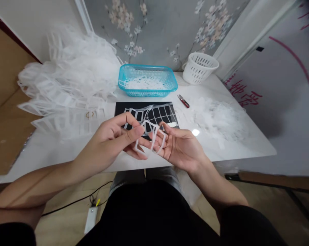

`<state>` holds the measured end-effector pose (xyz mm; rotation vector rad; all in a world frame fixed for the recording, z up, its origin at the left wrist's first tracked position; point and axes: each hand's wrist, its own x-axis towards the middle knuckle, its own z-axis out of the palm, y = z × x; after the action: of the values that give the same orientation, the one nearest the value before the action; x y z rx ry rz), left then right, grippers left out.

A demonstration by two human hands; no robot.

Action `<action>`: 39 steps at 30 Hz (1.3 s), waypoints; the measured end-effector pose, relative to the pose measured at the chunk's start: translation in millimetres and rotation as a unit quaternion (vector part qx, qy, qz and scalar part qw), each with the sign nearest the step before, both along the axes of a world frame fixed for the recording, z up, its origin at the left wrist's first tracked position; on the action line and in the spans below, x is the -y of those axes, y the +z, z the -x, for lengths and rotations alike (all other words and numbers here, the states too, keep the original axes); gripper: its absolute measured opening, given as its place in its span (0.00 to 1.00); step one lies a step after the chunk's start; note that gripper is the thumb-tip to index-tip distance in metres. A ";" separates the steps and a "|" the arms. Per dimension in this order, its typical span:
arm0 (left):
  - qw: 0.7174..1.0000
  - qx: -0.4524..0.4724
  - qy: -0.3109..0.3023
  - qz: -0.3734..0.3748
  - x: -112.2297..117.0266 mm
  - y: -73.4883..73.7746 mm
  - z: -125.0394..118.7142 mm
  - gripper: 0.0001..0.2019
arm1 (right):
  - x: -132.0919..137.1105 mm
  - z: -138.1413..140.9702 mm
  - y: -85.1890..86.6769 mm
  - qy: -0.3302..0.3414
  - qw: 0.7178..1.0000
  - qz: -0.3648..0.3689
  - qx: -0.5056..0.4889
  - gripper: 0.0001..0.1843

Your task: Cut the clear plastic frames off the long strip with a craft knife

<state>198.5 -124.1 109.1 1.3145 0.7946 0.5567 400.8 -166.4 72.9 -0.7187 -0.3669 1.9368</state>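
Observation:
Both of my hands meet over the near edge of the white table. My left hand pinches a strip of joined white plastic frames between thumb and forefinger. My right hand lies palm up beside it, its fingers curled under the same strip. Just behind my hands a black mat carries more of the white frames.
A large heap of white plastic frames fills the left of the table. A blue basket with white scraps stands at the back, a white round basket to its right. Small red-handled cutters and loose white trimmings lie right.

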 end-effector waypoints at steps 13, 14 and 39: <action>0.992 -0.010 0.011 -0.122 35.4 14.4 6.4 0.12 | 33.3 1.6 9.1 0.029 0.998 -0.013 -0.050 0.03; 0.989 -0.018 0.013 -0.146 37.2 15.1 6.9 0.12 | 35.6 1.7 9.2 0.029 0.998 -0.005 -0.061 0.02; 0.856 -0.166 0.156 -0.465 -189.8 -24.7 -54.4 0.16 | -57.3 -38.0 -83.2 -0.217 0.956 -0.037 0.195 0.14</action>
<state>252.9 65.7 84.4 2.2351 1.0901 1.0712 438.8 -109.1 -10.3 -1.0407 -0.4747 1.3586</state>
